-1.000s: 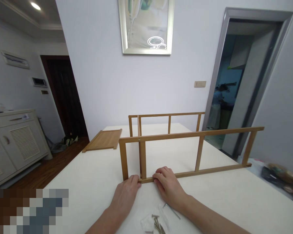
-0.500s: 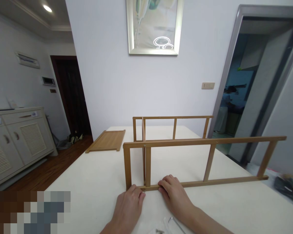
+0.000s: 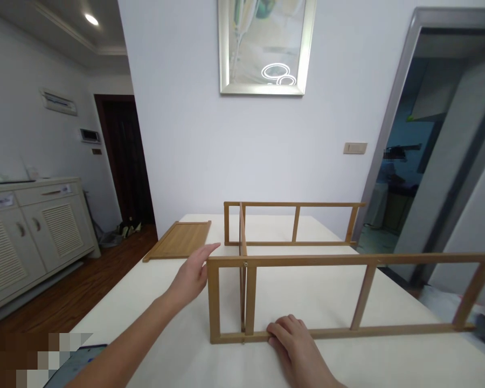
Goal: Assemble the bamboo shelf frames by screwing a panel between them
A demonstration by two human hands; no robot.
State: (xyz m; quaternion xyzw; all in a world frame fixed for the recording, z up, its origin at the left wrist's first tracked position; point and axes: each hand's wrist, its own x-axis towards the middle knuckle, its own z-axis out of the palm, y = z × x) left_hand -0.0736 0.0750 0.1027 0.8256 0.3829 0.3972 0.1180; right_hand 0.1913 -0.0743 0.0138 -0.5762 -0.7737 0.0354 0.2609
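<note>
A wooden ladder-like side frame (image 3: 307, 262) stands on its long edge on the white table (image 3: 178, 334). A wooden shelf panel (image 3: 243, 291), seen edge-on, joins it to a matching side frame (image 3: 295, 223) farther back. My left hand (image 3: 192, 275) is at the near frame's upper left corner, fingers stretched out; whether it touches the wood is hard to tell. Low down, my right hand (image 3: 293, 342) has its fingers curled over the near frame's bottom rail. Small metal fasteners show where the panel meets the near frame.
Another slatted wooden panel (image 3: 180, 240) lies flat at the table's back left. Behind the table rises a white wall with a framed picture (image 3: 267, 48). A cabinet (image 3: 44, 226) stands at the left, and a doorway (image 3: 404, 134) is at the right.
My left hand has left the bottom rail and risen to the frame's upper left corner. My right hand stays on the bottom rail. The view has tilted up, losing the screws and hex key.
</note>
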